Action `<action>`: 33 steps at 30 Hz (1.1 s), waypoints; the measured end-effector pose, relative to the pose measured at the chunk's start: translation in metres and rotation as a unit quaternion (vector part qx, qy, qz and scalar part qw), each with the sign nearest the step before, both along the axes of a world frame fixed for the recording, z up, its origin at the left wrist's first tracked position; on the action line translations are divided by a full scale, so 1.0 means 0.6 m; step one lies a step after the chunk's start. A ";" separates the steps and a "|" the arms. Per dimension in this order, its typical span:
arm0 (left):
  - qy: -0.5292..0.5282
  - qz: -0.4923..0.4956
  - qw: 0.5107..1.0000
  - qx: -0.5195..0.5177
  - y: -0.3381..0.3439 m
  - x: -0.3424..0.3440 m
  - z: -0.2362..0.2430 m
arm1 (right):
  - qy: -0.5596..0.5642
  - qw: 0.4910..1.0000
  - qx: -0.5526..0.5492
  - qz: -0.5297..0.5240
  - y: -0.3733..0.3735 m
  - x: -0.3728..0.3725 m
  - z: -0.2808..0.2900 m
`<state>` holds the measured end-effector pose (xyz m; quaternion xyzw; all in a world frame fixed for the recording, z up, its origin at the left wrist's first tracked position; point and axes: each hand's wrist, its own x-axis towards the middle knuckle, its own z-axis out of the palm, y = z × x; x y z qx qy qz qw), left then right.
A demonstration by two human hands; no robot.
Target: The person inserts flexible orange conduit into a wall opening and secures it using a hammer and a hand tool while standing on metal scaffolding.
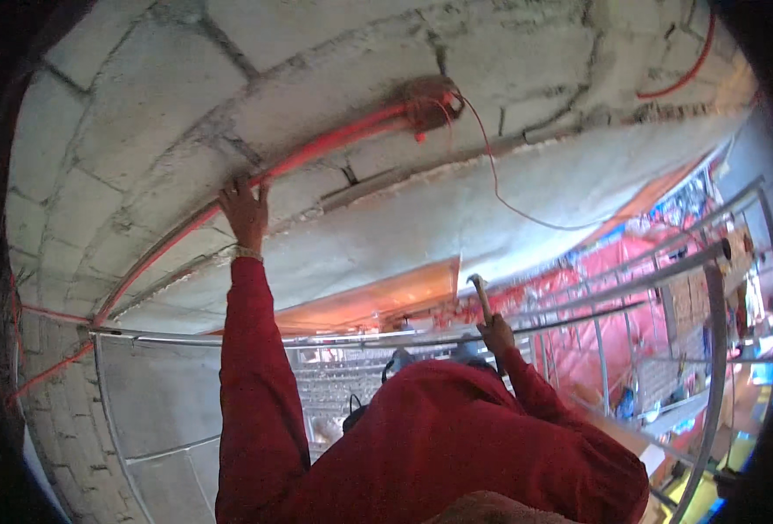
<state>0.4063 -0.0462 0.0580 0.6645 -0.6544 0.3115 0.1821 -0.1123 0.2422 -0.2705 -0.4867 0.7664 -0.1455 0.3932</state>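
Observation:
My left hand [245,214] reaches up to the block wall, its fingers stretched out and lying against the red conduits [325,144]. These run up to the right along the wall, ending at a round wall box [434,92] with thin red wires coming out of it. My right hand [495,334] is wrapped round the handle of a hammer [480,290], lower down and to the right. The hammer's head points up, apart from the wall. Both arms are in red sleeves.
A metal guardrail [377,339] runs across below the wall, with a thicker grey rail [631,278] to the right. A loose red wire [526,214] hangs from the box. Below the blocks lies a pale ledge [386,236]. Pink sheeting [596,323] shows beyond the rails.

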 end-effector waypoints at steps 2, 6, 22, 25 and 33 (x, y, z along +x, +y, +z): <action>0.031 -0.019 0.998 0.046 -0.002 -0.014 0.012 | 0.001 1.000 -0.003 -0.003 0.005 0.002 0.007; -0.023 -0.032 0.999 -0.031 -0.012 0.014 -0.002 | -0.045 0.997 -0.052 0.018 0.013 -0.004 -0.002; -0.070 -0.043 0.993 0.079 -0.016 0.033 0.038 | -0.049 0.997 -0.048 0.022 0.011 0.002 0.022; -0.098 -0.064 0.992 -0.044 -0.007 0.030 0.017 | -0.070 0.997 -0.021 0.033 0.008 -0.003 0.037; 0.014 -0.102 0.995 0.014 -0.010 -0.026 0.041 | -0.029 0.998 -0.036 0.049 0.009 -0.009 0.023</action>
